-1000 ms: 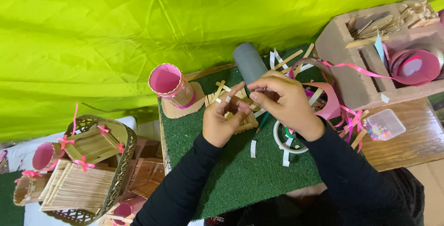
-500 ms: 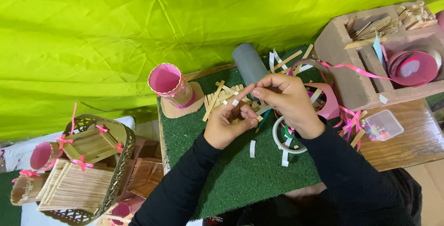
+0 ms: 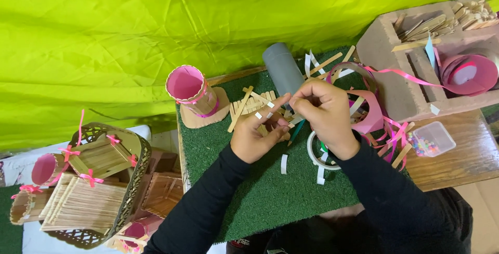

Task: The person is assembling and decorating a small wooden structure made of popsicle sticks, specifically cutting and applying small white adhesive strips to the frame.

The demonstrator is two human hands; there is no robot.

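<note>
My left hand (image 3: 256,134) and my right hand (image 3: 326,114) meet over a green turf mat (image 3: 260,191). Their fingertips pinch a small white strip of tape (image 3: 270,105) just above a flat piece made of wooden sticks (image 3: 253,105). The tape is tiny and partly hidden by my fingers. A roll of white tape (image 3: 315,151) lies under my right wrist. A grey tube (image 3: 283,68) lies just beyond my hands. Loose white strips (image 3: 284,163) rest on the mat below my left hand.
A pink-lined stick cup (image 3: 192,94) stands on the mat's far left. A cardboard box (image 3: 397,85) at right holds sticks and pink ribbon rolls (image 3: 466,74). A small clear box of beads (image 3: 433,139) sits on the wooden table. A basket (image 3: 136,181) of stick crafts stands at left.
My hands have stayed over the stick piece; the fingers shifted slightly as they worked a small white strip between them.
</note>
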